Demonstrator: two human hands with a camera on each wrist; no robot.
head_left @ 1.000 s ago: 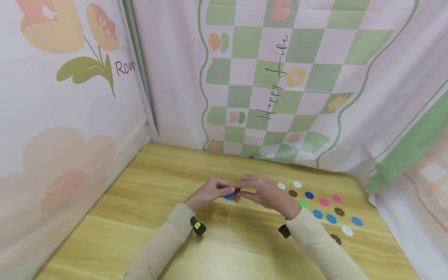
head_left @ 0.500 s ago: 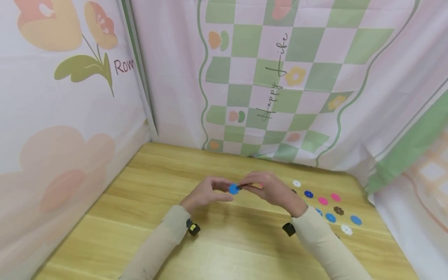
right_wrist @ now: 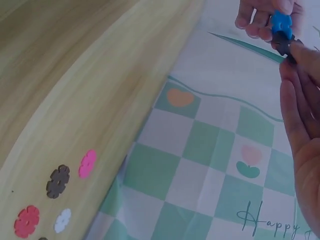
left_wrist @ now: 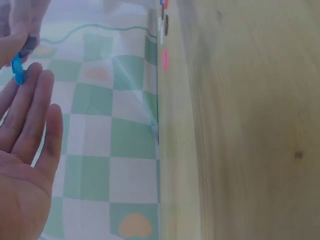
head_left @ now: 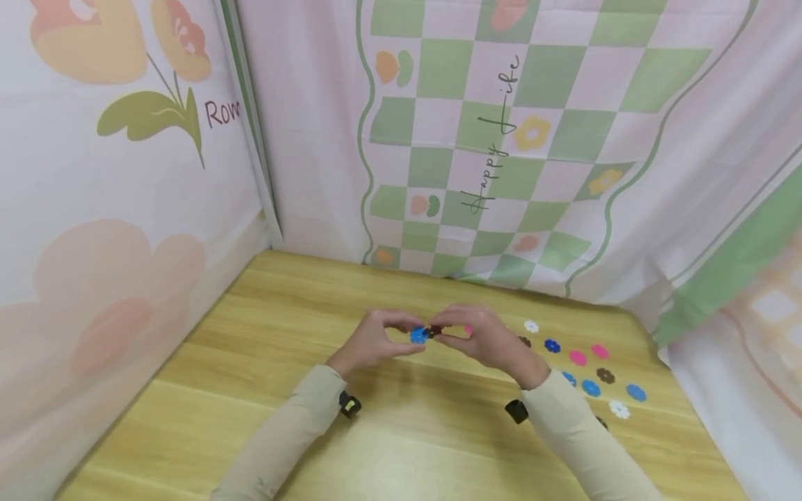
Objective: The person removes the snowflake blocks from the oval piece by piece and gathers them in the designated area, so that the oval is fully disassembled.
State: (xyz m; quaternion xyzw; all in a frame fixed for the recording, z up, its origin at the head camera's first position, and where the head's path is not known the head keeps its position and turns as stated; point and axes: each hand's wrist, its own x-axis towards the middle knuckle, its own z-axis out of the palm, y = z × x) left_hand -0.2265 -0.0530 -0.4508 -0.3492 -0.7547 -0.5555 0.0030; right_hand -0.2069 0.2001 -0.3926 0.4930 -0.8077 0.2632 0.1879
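In the head view, both hands meet above the middle of the table. My left hand [head_left: 374, 339] pinches a blue flower-shaped disc [head_left: 418, 336] between thumb and fingertips. A dark brown notched disc [head_left: 435, 331] is pinched by my right hand [head_left: 491, 342]. The two discs touch at their edges and look slotted together at an angle. The right wrist view shows the blue disc [right_wrist: 282, 22] above the brown disc [right_wrist: 282, 44], overlapping it. Seen from the left wrist, the blue disc [left_wrist: 18, 69] is edge-on against the fingertips, with the brown one partly hidden behind.
Loose flower discs lie on the wooden table [head_left: 401, 445] at the right, including a white disc [head_left: 619, 409], a pink disc [head_left: 578, 358] and a dark blue disc [head_left: 552, 346]. My right forearm covers some. A checkered curtain [head_left: 489, 174] hangs along the back edge.
My left hand drew its fingers off the blue disc half a second ago and now pinches it again. The joined discs have turned and shifted slightly right.
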